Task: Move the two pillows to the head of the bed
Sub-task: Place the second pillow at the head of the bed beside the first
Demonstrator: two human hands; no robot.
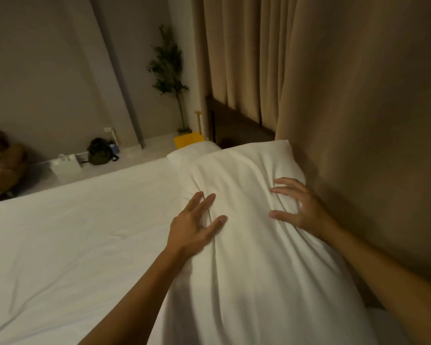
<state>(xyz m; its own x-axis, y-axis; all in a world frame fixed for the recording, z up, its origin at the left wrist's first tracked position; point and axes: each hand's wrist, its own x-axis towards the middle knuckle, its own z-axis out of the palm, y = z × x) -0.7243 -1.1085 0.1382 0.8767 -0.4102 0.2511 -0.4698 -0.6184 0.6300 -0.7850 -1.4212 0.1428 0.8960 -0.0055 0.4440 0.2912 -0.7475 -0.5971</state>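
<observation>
A large white pillow (246,257) lies along the right side of the bed against the beige curtain. My left hand (194,225) rests flat on its left side with fingers spread. My right hand (299,207) presses into its upper right part, fingers curled and bunching the fabric. A second white pillow (189,151) shows partly beyond the first one, near the dark wooden headboard (234,123). The white sheet of the bed (72,240) stretches to the left.
A beige curtain (334,83) hangs close on the right. Past the bed stand a yellow box (188,140), a potted plant (169,78), a dark bag (100,150), a white box (66,165) and a brown seat (3,165) on the floor.
</observation>
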